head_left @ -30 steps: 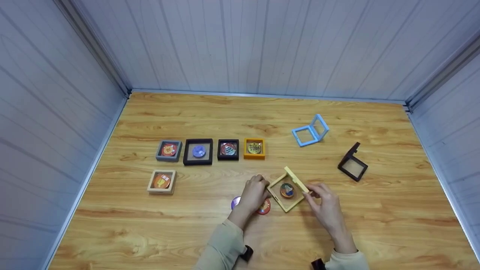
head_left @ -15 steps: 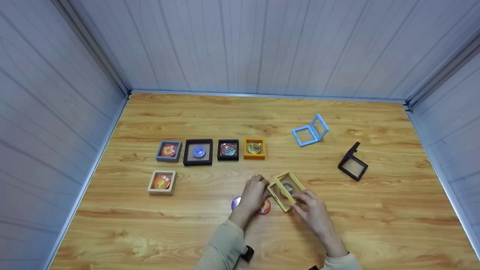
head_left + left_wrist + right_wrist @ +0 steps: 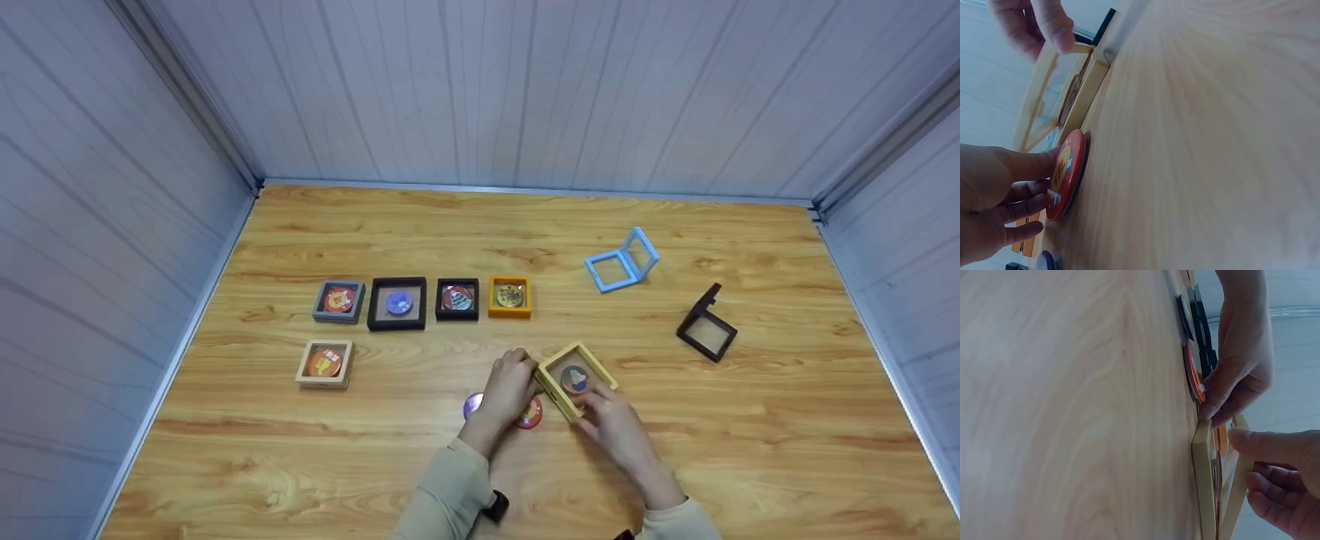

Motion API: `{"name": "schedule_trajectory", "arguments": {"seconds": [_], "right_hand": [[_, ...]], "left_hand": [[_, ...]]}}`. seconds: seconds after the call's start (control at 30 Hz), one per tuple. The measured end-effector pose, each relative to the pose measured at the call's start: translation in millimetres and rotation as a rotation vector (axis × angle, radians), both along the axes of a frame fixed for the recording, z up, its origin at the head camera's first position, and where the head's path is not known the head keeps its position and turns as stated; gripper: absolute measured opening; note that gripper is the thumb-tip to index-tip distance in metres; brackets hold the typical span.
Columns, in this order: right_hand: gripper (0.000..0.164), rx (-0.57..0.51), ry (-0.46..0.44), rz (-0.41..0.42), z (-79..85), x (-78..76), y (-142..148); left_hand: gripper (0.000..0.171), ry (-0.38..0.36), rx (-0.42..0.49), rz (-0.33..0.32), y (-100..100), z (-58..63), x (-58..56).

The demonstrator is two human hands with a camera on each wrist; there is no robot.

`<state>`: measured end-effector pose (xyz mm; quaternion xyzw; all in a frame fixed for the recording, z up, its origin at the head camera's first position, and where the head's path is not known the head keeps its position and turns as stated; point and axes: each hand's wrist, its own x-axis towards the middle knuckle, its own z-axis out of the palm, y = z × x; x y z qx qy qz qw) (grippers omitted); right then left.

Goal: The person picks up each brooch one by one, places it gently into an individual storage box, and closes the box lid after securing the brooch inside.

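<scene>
A yellow hinged display frame (image 3: 556,394) lies turned cornerwise on the table, with a round picture badge (image 3: 575,378) behind its clear film. My left hand (image 3: 511,384) holds the frame's left corner with thumb and fingertips. On its lid (image 3: 1234,495), my right hand (image 3: 616,433) pinches the edge between thumb and fingers. The lid slants low over the base, with a narrow gap showing in the right wrist view. Beside my left fingers lies a red badge (image 3: 1067,174), partly covered in the head view. A purple badge (image 3: 472,405) peeks out left of the wrist.
Grey (image 3: 337,319), large black (image 3: 396,326), small black (image 3: 457,316) and orange frames (image 3: 509,313) stand in a row, each with a badge. A cream frame (image 3: 322,382) sits below them. Unfolded blue (image 3: 616,286) and black frames (image 3: 699,350) stand at right.
My right hand has swung the yellow frame's lid over from upright toward the left, down onto its base. The left hand has stayed at the corner.
</scene>
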<state>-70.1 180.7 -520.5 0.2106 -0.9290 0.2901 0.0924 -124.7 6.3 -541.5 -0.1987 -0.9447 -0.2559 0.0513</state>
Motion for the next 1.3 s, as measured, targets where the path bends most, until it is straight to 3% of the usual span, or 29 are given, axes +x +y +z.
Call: {"name": "schedule_trajectory", "arguments": {"seconds": [0.23,0.67,0.8,0.97,1.13,1.3], "right_hand": [[0.023,0.140,0.014,0.039,-2.9,-2.5,-1.4],[0.021,0.155,0.003,0.074,-4.4,-3.1,0.5],[0.022,0.130,-0.024,0.097,-3.4,-3.8,2.4],[0.022,0.080,-0.044,0.118,-0.1,-6.4,7.4],[0.019,0.031,-0.002,0.130,8.9,-12.8,18.4],[0.021,0.063,0.060,0.124,22.8,-23.5,35.3]], "left_hand": [[0.020,-0.018,0.008,0.001,0.9,1.0,-0.4],[0.028,0.035,0.024,-0.027,-1.6,5.5,2.6],[0.028,0.075,0.019,-0.095,-2.5,10.6,3.3],[0.022,0.130,-0.064,-0.201,-3.0,15.4,2.2],[0.019,0.140,-0.122,-0.279,-2.2,17.6,0.2],[0.014,0.165,-0.176,-0.331,-0.8,17.1,-1.0]]}}
